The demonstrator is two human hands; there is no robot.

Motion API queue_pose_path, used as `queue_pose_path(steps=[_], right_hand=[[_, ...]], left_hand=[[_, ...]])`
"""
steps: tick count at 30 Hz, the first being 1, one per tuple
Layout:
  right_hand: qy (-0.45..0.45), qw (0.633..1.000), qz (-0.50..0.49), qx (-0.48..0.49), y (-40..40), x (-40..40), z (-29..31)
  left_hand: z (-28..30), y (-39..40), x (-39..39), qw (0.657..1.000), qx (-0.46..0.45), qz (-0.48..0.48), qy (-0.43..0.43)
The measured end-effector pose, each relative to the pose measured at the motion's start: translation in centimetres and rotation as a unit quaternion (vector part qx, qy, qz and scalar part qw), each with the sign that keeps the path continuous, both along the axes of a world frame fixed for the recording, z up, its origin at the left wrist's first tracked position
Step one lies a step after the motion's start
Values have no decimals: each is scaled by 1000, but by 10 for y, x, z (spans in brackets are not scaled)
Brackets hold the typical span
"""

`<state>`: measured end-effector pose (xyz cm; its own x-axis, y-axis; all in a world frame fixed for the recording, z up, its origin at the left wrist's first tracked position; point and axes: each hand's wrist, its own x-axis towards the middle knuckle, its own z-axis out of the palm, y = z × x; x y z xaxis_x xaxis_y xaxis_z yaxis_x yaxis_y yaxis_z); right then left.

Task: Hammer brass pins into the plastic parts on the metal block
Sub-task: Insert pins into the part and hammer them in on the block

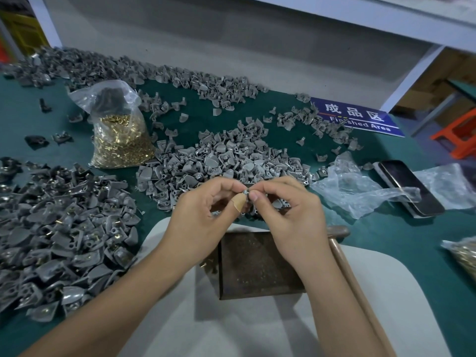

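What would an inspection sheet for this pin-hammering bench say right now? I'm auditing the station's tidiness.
Surface: green mat, with a white board under the metal block.
Job's things: block top bare; hammer lying right of it; bag of brass pins upright, rear left; loose grey parts heaped behind the hands; pinned parts piled left.
Clutter: phone, crumpled plastic wrap, second pin bag at right edge.
Grippers: left hand and right hand pinch one small part together above the block.
Cables: nothing seen.
Surroundings: blue "Finished Area" sign, orange stool.
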<state>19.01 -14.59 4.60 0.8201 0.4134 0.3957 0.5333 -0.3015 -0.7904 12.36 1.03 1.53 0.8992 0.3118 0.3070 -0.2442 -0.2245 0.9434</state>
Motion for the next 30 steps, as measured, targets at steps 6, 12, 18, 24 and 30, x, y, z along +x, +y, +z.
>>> queue_pose_path(steps=[6, 12, 18, 24, 30], right_hand=[[76, 995, 10, 65, 1, -2, 4], [61, 995, -10, 76, 4, -7, 8], [15, 995, -44, 84, 11, -15, 9], [36, 997, -15, 67, 5, -12, 10], [83, 994, 3, 76, 3, -9, 6]], left_hand=[[2, -3, -1, 999, -48, 3, -24], [1, -7, 0, 997, -69, 20, -28], [4, -8, 0, 995, -86, 36, -21], [10, -3, -6, 998, 36, 36, -33], [10, -6, -7, 996, 52, 53, -41]])
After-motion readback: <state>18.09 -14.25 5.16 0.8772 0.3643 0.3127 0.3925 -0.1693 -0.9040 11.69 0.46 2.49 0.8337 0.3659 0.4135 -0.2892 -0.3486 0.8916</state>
